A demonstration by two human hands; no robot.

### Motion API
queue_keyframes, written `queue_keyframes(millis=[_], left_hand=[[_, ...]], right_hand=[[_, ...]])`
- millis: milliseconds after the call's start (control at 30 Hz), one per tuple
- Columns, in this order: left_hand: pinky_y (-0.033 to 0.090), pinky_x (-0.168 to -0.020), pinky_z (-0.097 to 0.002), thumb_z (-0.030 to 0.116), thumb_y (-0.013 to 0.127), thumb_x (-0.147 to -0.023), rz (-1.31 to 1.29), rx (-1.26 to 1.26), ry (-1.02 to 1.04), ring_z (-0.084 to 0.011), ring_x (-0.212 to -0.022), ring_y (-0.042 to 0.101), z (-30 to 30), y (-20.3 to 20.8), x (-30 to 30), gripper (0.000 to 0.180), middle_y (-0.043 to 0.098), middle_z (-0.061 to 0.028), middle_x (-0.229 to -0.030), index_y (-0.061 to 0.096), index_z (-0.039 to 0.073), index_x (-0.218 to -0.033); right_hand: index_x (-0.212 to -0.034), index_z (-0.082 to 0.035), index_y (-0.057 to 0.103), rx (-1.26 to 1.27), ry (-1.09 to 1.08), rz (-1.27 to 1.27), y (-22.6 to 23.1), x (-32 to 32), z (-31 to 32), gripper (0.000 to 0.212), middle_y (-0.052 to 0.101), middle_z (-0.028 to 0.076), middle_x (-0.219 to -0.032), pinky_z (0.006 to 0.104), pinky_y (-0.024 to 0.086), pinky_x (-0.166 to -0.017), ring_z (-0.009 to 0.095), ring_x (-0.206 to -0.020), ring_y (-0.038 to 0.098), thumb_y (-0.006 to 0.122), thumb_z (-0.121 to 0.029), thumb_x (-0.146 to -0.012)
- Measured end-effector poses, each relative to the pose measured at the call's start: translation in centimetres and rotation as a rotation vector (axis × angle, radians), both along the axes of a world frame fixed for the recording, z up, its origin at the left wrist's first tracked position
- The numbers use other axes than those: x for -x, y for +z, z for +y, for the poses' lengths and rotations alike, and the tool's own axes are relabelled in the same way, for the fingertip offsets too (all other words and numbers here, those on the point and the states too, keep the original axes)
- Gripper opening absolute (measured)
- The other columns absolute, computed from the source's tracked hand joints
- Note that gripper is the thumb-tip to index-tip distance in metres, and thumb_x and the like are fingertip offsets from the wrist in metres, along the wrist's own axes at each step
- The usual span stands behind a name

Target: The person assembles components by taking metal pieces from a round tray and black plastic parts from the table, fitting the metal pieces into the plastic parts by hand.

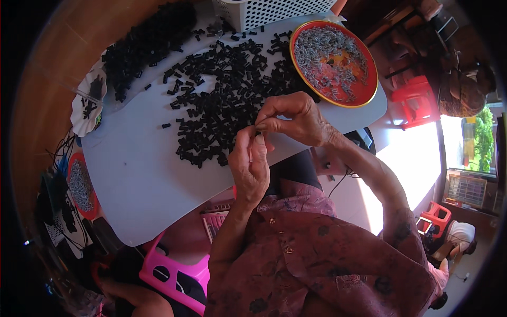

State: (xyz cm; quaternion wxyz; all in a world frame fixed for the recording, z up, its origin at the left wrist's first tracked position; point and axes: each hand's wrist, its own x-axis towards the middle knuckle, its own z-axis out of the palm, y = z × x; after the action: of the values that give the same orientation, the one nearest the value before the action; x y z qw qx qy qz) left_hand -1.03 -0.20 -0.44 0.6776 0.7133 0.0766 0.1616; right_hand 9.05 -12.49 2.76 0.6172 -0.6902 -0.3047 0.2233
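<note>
My left hand (250, 168) and my right hand (297, 119) meet over the near edge of the pale table (132, 179). Thumbs and fingers of both are pinched together around a small dark piece (259, 129), mostly covered by the fingertips. Just beyond my hands spreads a loose layer of small black plastic pieces (224, 95). Up and to the right of my right hand, a red plate (364, 94) with a yellow rim holds many small silvery metal parts (319, 47), too small to name exactly.
A white perforated basket (274, 15) stands at the far edge. More black pieces (145, 42) are heaped far left, near a white scalloped dish (79, 120). Left of the table is a red basin (95, 208) of metal parts. A pink stool (153, 270) and red stool (417, 100) stand nearby.
</note>
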Motion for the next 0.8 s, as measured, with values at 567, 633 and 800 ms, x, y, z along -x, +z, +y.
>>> queue_keyframes(millis=[567, 633, 800], left_hand=[[0.045, -0.066, -0.0399, 0.003, 0.05, -0.088, -0.074, -0.095, -0.083, -0.0364, -0.073, 0.056, 0.3, -1.3, -0.1, 0.015, 0.056, -0.0207, -0.084, 0.052, -0.004, -0.101], [0.046, -0.067, -0.0406, 0.003, 0.051, -0.088, -0.081, -0.093, -0.082, -0.038, -0.075, 0.056, 0.3, -1.2, 0.2, 0.015, 0.056, -0.0216, -0.086, 0.052, -0.005, -0.101], [0.046, -0.068, -0.0406, 0.003, 0.05, -0.088, -0.068, -0.124, -0.107, -0.0382, -0.075, 0.056, 0.1, -1.1, 0.1, 0.016, 0.056, -0.0226, -0.088, 0.052, -0.005, -0.102]], right_hand=[[-0.091, 0.0, 0.064, 0.317, 0.173, -0.74, 1.4, -7.5, 10.3, 0.015, 0.065, 0.014, -0.083, 0.0348, 0.051, -0.064, 0.031, -0.072, 0.063, 0.065, -0.007, -0.077], [-0.091, 0.0, 0.064, 0.334, 0.179, -0.691, 1.7, -6.9, 9.4, 0.016, 0.065, 0.014, -0.082, 0.0347, 0.051, -0.063, 0.03, -0.071, 0.063, 0.065, -0.007, -0.077], [-0.088, -0.002, 0.063, 0.314, 0.273, -0.766, -0.5, -6.7, 7.2, 0.012, 0.059, 0.012, -0.08, 0.0382, 0.049, -0.066, 0.031, -0.076, 0.061, 0.064, -0.006, -0.076]])
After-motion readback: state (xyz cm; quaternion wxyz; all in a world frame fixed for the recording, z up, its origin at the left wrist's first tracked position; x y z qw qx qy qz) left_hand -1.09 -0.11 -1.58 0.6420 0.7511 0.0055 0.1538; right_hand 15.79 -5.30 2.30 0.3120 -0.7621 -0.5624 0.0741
